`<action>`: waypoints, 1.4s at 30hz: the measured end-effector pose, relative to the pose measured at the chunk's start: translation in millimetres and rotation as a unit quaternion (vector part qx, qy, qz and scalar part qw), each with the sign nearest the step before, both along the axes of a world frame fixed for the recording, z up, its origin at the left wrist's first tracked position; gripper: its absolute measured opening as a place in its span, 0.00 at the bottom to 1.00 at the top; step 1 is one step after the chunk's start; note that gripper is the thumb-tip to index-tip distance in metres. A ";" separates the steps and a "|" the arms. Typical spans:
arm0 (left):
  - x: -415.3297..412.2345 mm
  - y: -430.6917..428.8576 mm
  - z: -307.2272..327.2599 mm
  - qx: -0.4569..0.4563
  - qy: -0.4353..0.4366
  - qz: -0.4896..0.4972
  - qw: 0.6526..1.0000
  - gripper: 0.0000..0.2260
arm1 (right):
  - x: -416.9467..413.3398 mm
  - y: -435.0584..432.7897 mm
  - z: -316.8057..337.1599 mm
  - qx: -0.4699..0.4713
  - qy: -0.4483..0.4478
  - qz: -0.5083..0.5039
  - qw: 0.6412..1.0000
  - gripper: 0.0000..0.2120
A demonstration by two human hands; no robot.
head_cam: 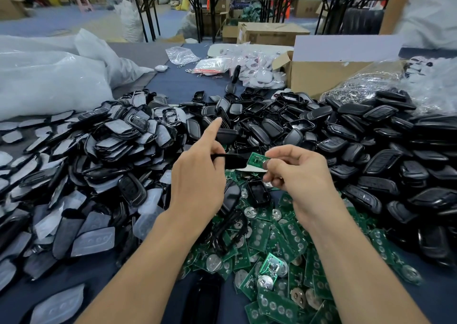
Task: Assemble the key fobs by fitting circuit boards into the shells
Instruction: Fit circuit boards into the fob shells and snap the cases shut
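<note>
My left hand [197, 175] pinches a black key fob shell [235, 161] at its left end, index finger stretched out and pointing up. My right hand [296, 172] grips a green circuit board [257, 159] with its fingertips. The board's left edge sits at the open end of the shell, above the heap. Whether the board is seated inside the shell is hidden. Below my hands lies a heap of green circuit boards [277, 244] with round silver battery clips.
Black shell halves [371, 155] are heaped to the right and behind. Shells with grey rubber pads [94, 165] are piled on the left. White plastic bags [49, 81], a cardboard box [321, 73] and bagged white fobs [257, 71] stand at the back. A person [425, 14] stands at far right.
</note>
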State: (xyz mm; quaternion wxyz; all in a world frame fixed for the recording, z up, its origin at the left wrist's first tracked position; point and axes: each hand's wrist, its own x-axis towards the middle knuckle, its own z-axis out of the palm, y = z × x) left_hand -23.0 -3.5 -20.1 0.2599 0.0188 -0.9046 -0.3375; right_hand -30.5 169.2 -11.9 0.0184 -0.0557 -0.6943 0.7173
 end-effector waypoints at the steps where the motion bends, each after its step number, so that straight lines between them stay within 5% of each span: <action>1: 0.5 0.4 1.3 0.020 0.011 -0.003 1.000 0.27 | -0.1 0.2 0.4 -0.007 0.005 -0.004 1.000 0.13; 8: -1.1 1.8 -2.5 0.187 -0.049 -0.091 0.977 0.12 | 0.2 -1.5 -0.1 -0.013 0.049 -0.045 0.998 0.16; 16: -5.7 1.3 -2.6 0.344 -0.078 -0.206 0.913 0.21 | -0.7 -1.4 1.9 -0.098 0.053 -0.042 0.993 0.11; 23: -8.2 -0.7 -3.3 0.375 -0.067 -0.187 0.905 0.24 | -0.7 1.8 7.3 -0.179 0.027 -0.047 0.982 0.12; 33: -8.0 0.4 -0.7 0.375 -0.084 -0.170 0.907 0.26 | 5.3 -7.4 2.5 0.143 0.139 -0.038 0.979 0.08; 42: -6.8 0.9 -0.8 0.376 -0.078 -0.184 0.905 0.25 | 7.6 -11.6 3.7 0.181 0.155 -0.029 0.971 0.12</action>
